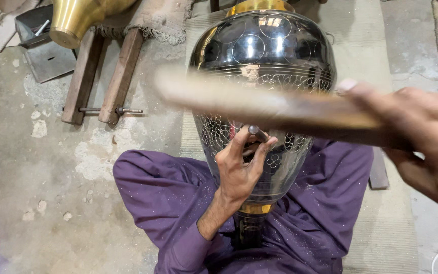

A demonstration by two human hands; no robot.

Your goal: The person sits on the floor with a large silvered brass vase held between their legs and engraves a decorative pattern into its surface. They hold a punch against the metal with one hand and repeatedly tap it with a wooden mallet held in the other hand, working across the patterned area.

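Left hand [239,170] grip pinching small metal punch [257,133] against engraved black vase [264,56]; right hand [422,129] grip clenched around blurred wooden stick [259,104].

Even daylight, soft shadows; bright glare on upper vase [264,45]; wooden stick [259,104] across it motion-blurred; frame edges bowed.

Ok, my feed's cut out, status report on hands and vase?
Left hand pinching chisel against black engraved vase. Right hand gripping wooden mallet, blurred. Vase lies across lap. Nothing in the way.
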